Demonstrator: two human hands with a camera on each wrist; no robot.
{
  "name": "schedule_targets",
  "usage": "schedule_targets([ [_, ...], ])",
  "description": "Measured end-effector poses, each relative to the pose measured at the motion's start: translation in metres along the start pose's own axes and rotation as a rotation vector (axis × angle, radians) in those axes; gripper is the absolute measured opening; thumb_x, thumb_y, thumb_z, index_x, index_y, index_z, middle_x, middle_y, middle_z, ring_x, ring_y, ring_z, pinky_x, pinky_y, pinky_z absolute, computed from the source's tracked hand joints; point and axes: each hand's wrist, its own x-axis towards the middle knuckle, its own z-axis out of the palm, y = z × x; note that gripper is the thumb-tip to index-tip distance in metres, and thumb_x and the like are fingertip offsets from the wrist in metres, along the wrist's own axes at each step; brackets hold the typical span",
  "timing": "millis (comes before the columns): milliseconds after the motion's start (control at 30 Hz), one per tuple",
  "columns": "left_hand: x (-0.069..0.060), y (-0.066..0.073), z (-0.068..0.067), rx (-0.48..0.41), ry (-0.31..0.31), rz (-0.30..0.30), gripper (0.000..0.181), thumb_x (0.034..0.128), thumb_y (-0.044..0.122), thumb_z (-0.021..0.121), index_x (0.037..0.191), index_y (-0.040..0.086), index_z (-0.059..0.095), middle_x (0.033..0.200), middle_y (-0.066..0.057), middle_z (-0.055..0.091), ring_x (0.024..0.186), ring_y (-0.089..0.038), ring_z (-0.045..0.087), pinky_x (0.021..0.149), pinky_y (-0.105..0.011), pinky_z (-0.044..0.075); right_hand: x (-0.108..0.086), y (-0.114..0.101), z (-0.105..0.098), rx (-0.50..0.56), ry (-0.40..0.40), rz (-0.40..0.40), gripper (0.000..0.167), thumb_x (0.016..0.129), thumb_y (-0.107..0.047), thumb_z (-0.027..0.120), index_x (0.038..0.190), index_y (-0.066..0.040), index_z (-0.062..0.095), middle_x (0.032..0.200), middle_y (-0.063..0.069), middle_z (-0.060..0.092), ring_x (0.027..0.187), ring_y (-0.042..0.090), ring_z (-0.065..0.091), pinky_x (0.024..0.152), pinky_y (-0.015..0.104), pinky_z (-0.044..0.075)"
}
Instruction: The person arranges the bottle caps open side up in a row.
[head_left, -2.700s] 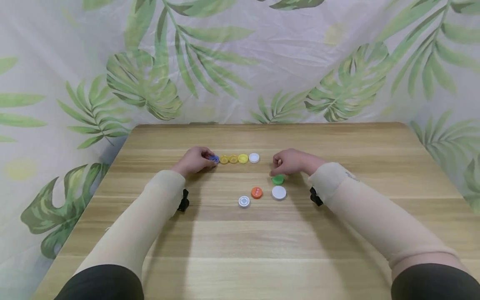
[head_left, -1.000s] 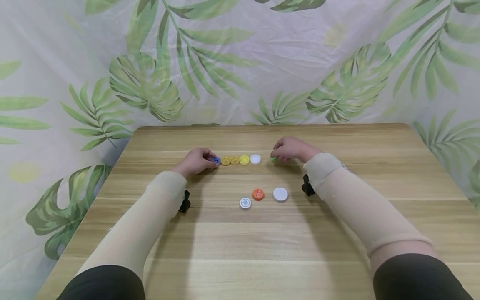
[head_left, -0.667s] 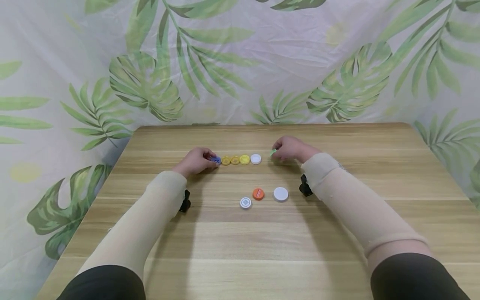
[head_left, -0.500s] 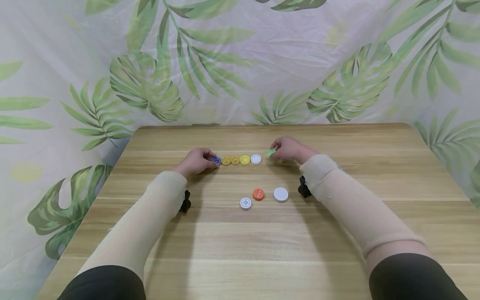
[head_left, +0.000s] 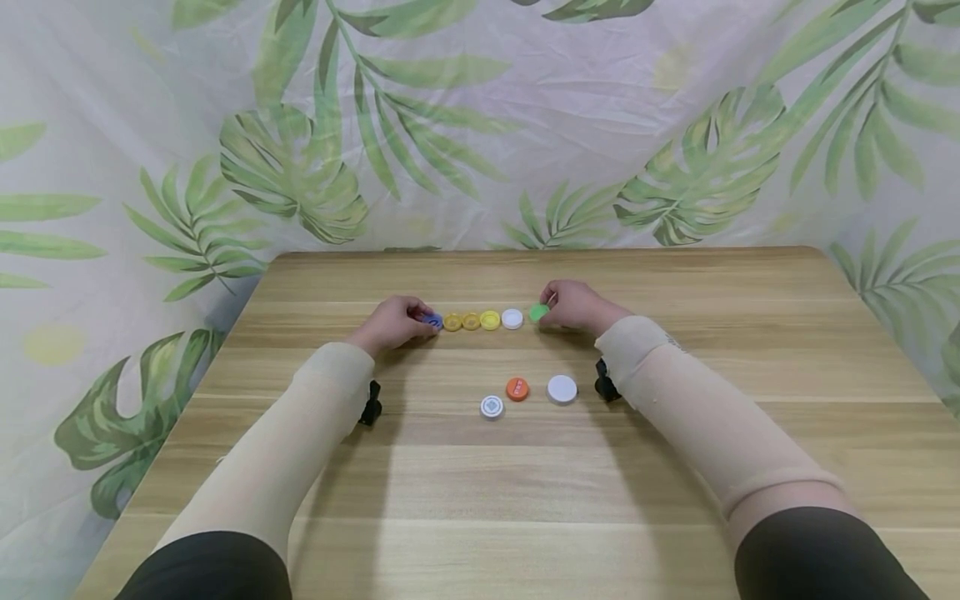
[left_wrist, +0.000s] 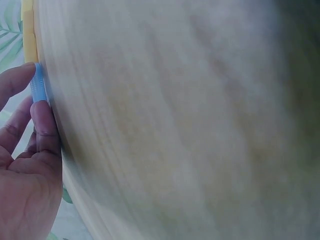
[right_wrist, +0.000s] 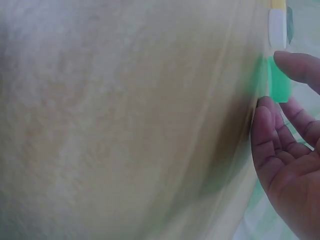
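Note:
At the left end of a row of bottle caps, my left hand pinches a blue bottle cap between thumb and fingers; the left wrist view shows this blue cap edge-on. Two amber caps, a yellow cap and a white cap continue the row rightward. Just right of the white one, a small gap apart, my right hand holds a green bottle cap by its edge. In the right wrist view the green cap sits between thumb and fingers, slightly tilted, near the tabletop.
Nearer on the wooden table lie an orange-red cap, a larger white cap and a white cap with a printed pattern. A leaf-printed cloth hangs behind the table's far edge.
My right hand has picked up the green cap from near the larger white one, carried it away from me and left, and brought it down beside the row. The left hand has stayed on the blue cap.

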Motion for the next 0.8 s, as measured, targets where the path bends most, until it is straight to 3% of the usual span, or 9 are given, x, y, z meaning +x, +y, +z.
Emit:
schedule_targets([
  [367,0.0002,0.001,-0.0008,-0.005,-0.005,-0.006,0.033,0.0958,0.014,0.074,0.122,-0.003,0.065,0.112,-0.014,0.062,0.1,-0.025,0.055,0.087,-0.034,0.047,0.0009,-0.0026,0.0026,-0.055,0.0,0.003,0.033,0.086,-0.007,0.079,0.111,0.001,0.058,0.095,0.009,0.057,0.074,0.016,0.054,0.069,0.028,0.045],
  [600,0.0006,0.0005,-0.0011,0.015,-0.008,-0.005,0.032,0.0963,0.015,0.074,0.121,-0.003,0.065,0.111,-0.014,0.062,0.099,-0.024,0.055,0.086,-0.033,0.046,0.0002,-0.0072,0.0036,-0.098,-0.008,-0.021,0.034,0.085,-0.009,0.079,0.111,0.002,0.06,0.096,0.009,0.058,0.086,0.022,0.054,0.077,0.031,0.044],
  [800,0.001,-0.0007,0.0011,0.013,-0.008,0.0,0.032,0.096,0.014,0.074,0.122,-0.003,0.065,0.111,-0.014,0.062,0.099,-0.025,0.055,0.086,-0.034,0.046,0.0005,-0.0061,0.0062,-0.109,-0.01,-0.019,0.033,0.086,-0.011,0.079,0.11,0.001,0.06,0.093,0.008,0.057,0.084,0.021,0.053,0.076,0.031,0.043],
])
